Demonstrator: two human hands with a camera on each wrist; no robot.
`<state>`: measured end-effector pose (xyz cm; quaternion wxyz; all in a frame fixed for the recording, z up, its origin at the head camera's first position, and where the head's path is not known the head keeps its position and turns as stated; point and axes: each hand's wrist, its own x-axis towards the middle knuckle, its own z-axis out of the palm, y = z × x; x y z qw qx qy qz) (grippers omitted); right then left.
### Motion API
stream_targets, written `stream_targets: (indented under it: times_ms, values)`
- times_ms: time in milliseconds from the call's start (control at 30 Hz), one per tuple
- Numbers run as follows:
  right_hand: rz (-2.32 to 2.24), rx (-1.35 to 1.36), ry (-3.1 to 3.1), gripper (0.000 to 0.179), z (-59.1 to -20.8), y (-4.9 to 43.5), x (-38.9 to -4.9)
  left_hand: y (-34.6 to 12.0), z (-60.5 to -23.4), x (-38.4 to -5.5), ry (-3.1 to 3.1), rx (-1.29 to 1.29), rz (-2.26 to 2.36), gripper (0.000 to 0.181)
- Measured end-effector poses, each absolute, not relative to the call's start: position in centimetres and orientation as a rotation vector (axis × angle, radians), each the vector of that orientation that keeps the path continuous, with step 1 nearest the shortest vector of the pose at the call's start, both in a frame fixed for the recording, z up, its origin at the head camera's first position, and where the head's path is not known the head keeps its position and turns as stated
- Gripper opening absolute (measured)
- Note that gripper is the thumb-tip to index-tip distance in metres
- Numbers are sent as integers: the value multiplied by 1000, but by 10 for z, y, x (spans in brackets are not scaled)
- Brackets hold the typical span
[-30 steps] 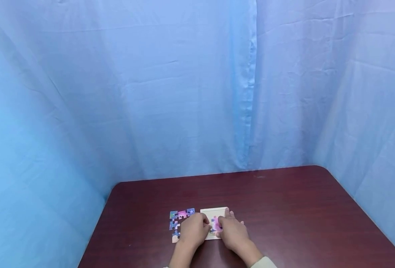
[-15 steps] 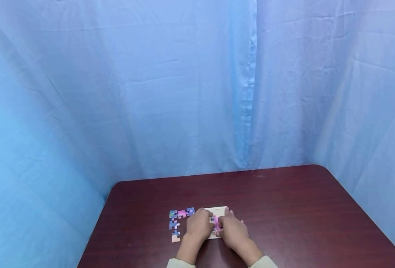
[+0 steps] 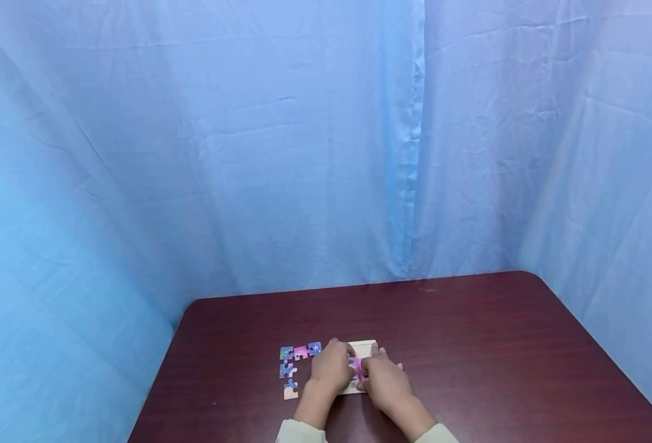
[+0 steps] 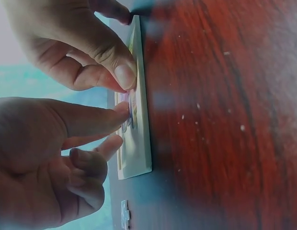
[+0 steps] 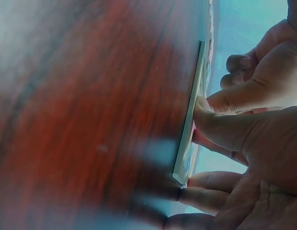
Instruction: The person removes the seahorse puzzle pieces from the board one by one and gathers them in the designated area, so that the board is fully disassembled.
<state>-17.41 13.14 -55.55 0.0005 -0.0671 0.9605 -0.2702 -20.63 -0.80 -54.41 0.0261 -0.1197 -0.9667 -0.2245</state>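
Observation:
A shallow pale puzzle tray (image 3: 362, 348) lies on the table between both hands, with a pink and purple puzzle piece (image 3: 358, 367) in it. My left hand (image 3: 330, 367) covers the tray's left side. In the left wrist view, its thumb (image 4: 120, 110) and forefinger pinch a puzzle piece low over the tray, mostly hidden by the fingers. From the right, my right hand (image 3: 387, 383) pinches the pink piece between thumb and forefinger. Its other fingers spread along the tray's right edge, seen in the right wrist view beside the tray wall (image 5: 184, 148).
Left of the tray lie several loose puzzle pieces: a pink one (image 3: 301, 353), a blue one with a star (image 3: 315, 349), and others down the left side, including a blue and cream one (image 3: 291, 390). Blue curtains (image 3: 304, 154) hang round the dark red table (image 3: 470, 344).
My left hand has moved right and slightly away from me, further over the tray, uncovering the table beside the loose pieces. My right hand has stayed in place.

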Motion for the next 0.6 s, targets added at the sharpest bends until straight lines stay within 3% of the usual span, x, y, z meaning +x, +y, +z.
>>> stream_targets:
  times_ms: [367, 600]
  values:
    - [-826, -204, 3038, 39, -560, 132, -175, -7, -544, -209, -2998, -385, -700, 32]
    - [-825, -216, 3024, 34, -558, 132, -175, -6, -541, -208, -3030, -378, -718, 26]
